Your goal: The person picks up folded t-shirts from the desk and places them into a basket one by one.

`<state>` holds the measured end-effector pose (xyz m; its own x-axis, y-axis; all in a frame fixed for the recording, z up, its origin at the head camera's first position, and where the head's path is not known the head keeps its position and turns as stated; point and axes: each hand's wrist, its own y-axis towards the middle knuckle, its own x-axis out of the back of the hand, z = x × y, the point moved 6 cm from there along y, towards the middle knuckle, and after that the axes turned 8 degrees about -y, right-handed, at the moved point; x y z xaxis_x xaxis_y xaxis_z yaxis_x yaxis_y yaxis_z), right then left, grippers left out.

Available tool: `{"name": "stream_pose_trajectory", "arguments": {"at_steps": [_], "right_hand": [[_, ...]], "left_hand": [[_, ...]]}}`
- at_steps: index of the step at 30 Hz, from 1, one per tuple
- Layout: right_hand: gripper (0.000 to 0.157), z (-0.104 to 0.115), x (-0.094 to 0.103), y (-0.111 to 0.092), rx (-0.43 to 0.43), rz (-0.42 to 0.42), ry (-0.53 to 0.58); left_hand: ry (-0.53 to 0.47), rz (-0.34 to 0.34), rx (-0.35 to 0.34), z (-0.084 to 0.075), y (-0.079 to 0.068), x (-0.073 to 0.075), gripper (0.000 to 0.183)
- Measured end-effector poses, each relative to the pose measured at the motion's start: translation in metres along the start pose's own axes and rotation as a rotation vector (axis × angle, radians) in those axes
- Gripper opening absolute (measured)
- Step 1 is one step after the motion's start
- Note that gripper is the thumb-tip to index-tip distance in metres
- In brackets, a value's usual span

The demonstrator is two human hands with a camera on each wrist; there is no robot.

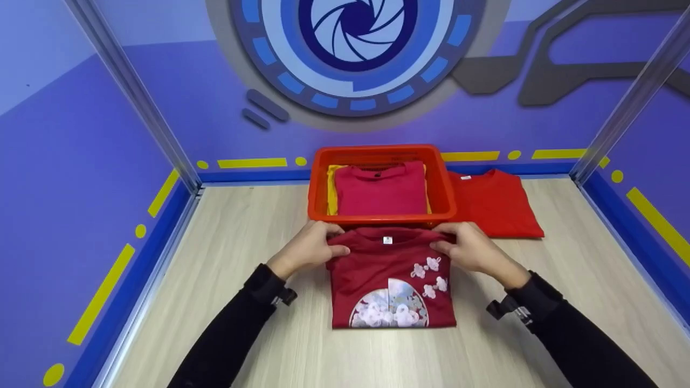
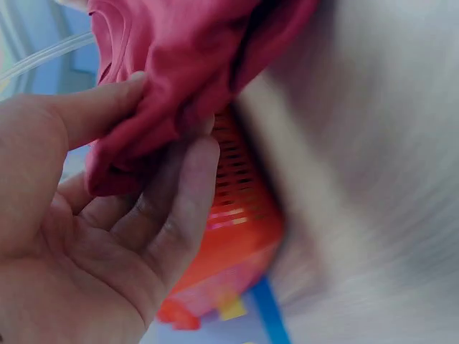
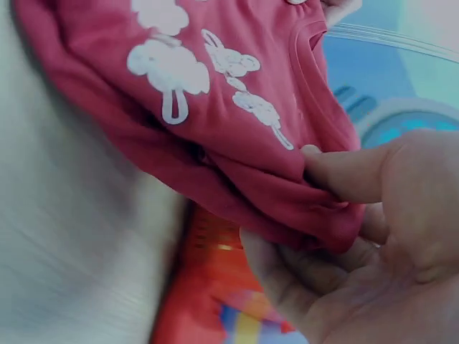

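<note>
A folded dark red T-shirt (image 1: 385, 275) with a white and silver print lies in front of the basket, its neckline with a small white label toward the back. My left hand (image 1: 311, 247) pinches its far left corner, thumb on top and fingers underneath. At the far right corner my right hand (image 1: 468, 246) pinches the cloth the same way. Both wrist views show the bunched shoulder fabric (image 2: 172, 86) between thumb and fingers, raised beside the basket. The orange-red basket (image 1: 381, 219) stands just beyond, holding a folded crimson shirt (image 1: 380, 191) over a yellow one (image 1: 332, 202).
A folded bright red shirt (image 1: 496, 207) lies right of the basket, partly hidden behind it. Blue and purple printed panels (image 1: 259, 140) wall the wooden tabletop (image 1: 232, 231) at the back and on both sides.
</note>
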<state>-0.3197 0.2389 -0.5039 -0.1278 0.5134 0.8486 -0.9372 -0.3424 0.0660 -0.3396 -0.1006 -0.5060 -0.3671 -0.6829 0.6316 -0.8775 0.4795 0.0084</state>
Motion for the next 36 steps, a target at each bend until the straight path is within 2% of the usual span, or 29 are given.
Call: {"name": "stream_pose_trajectory", "arguments": {"at_steps": [5, 9, 16, 20, 23, 27, 31, 36], "right_hand": [[0.011, 0.014, 0.034, -0.002, 0.027, -0.047, 0.054], [0.009, 0.027, 0.06, -0.001, 0.063, -0.081, 0.078], [0.009, 0.054, 0.097, 0.001, 0.169, -0.211, -0.003], [0.008, 0.062, 0.11, 0.007, 0.178, -0.231, -0.062], [0.009, 0.06, 0.114, 0.021, 0.15, -0.202, -0.098], [0.013, 0.047, 0.109, 0.054, 0.089, -0.145, -0.125], [0.014, 0.027, 0.098, 0.093, 0.024, -0.112, -0.195], [0.016, 0.004, 0.08, 0.132, -0.065, -0.048, -0.281]], "left_hand": [[-0.081, -0.013, -0.076, -0.019, -0.001, 0.026, 0.019], [-0.109, -0.037, -0.117, -0.033, -0.001, 0.046, 0.019], [-0.067, -0.075, -0.199, -0.061, -0.001, 0.076, 0.017], [-0.05, -0.071, -0.204, -0.071, 0.005, 0.092, 0.015], [-0.009, -0.057, -0.175, -0.071, 0.02, 0.101, 0.016], [0.058, -0.047, -0.119, -0.062, 0.052, 0.108, 0.018], [0.138, -0.058, -0.025, -0.048, 0.086, 0.107, 0.021], [0.324, -0.083, 0.103, -0.033, 0.118, 0.099, 0.032]]}}
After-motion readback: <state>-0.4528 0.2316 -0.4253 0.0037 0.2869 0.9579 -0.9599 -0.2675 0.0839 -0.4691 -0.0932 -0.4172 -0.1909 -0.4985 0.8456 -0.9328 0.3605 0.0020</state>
